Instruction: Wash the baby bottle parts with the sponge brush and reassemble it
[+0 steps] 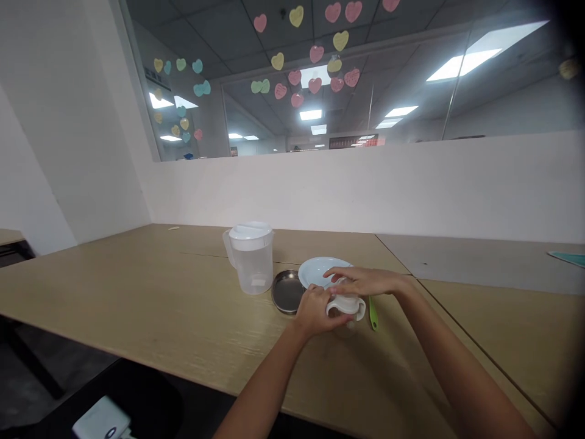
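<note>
White container (346, 305), apparently with a clear lower part, was between the person's two hands at the front of the bowl, its curved rim facing the camera. From my distant seat, through the head camera, the largest thing I saw was a window (256, 131) dotted with heart-shaped notes (296, 16), above a pale wall (320, 189) and a long wooden table (183, 329). On the table stood a translucent lidded pitcher (256, 265), upright, its handle to the left. To its right were a pale blue bowl (320, 266), partly hidden by the hands, and a round metal dish (287, 292) beside it. The left hand (315, 311) was closed around the container's near left side, thumb low and fingers high; the right hand (365, 281) reached over the top, fingers partly spread, and I could not tell whether it gripped. A green utensil (373, 314) lay just right of the container. Good handling, I judged, called for a firm but light left hold, since squeezing could have bent the rim, with the right fingers pressing evenly from above, the piece level, and both wrists free of the bowl and utensil.
</note>
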